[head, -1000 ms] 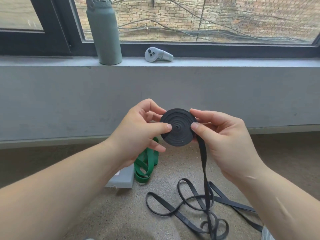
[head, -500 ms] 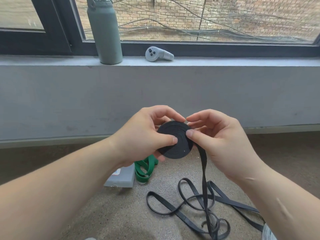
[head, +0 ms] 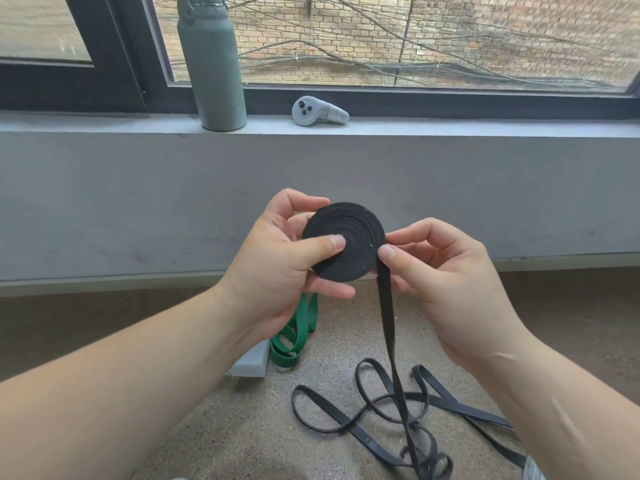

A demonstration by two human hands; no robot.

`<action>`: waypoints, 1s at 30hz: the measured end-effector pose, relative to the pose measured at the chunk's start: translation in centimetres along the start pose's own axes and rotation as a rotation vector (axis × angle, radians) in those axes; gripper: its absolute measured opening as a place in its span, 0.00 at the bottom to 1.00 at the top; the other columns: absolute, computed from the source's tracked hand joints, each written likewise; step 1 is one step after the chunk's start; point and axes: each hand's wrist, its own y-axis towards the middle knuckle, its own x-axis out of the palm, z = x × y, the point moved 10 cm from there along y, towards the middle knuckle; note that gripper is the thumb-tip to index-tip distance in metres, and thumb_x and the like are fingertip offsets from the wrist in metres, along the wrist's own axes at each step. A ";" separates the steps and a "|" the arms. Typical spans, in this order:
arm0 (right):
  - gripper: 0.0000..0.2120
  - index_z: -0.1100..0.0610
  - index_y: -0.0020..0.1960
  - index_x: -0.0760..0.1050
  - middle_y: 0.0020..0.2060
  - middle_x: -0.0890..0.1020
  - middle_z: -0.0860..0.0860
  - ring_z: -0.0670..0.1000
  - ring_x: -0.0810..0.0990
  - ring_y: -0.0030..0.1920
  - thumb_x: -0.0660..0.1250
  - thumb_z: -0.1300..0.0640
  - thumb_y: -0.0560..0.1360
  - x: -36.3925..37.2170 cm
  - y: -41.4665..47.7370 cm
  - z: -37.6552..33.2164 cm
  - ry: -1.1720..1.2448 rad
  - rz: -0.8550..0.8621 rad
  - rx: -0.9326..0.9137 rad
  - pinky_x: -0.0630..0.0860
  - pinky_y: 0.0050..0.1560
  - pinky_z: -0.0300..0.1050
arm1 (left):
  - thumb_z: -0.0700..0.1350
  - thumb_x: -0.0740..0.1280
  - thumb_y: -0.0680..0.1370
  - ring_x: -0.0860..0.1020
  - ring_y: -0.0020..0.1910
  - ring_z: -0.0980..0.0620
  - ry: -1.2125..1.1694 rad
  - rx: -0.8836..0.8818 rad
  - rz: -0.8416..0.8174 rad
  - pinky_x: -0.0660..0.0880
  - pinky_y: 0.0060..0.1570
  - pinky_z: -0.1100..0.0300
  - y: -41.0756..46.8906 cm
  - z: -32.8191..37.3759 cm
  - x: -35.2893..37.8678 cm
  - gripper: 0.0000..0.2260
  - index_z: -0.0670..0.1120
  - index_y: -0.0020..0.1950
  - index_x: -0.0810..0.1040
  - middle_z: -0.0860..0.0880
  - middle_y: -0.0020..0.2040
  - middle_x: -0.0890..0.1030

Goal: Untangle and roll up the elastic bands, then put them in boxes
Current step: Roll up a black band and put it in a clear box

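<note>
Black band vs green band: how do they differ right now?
1. State: the black band is mostly wound into a flat coil. The green band lies in loose loops, unrolled.
2. Place: the left hand and right hand hold the black band up, its tail trailing to the floor. The green band lies on the floor by the grey box, untouched.

Shared: both are flat straps, neither boxed yet.

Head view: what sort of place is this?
Probably indoors, low beside a window: speckled brown floor, grey concrete windowsill holding a grey-green metal bottle, red brick wall outside.
</note>
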 end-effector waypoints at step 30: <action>0.06 0.59 0.50 0.79 0.38 0.85 0.53 0.47 0.83 0.40 0.73 0.65 0.74 -0.7 0.7 0.4 -0.109 -0.061 0.036 0.75 0.39 0.34 | 0.30 0.70 0.76 0.85 0.47 0.42 0.309 0.006 -0.137 0.81 0.26 0.51 -0.1 -0.8 0.9 0.18 0.52 0.57 0.83 0.48 0.49 0.83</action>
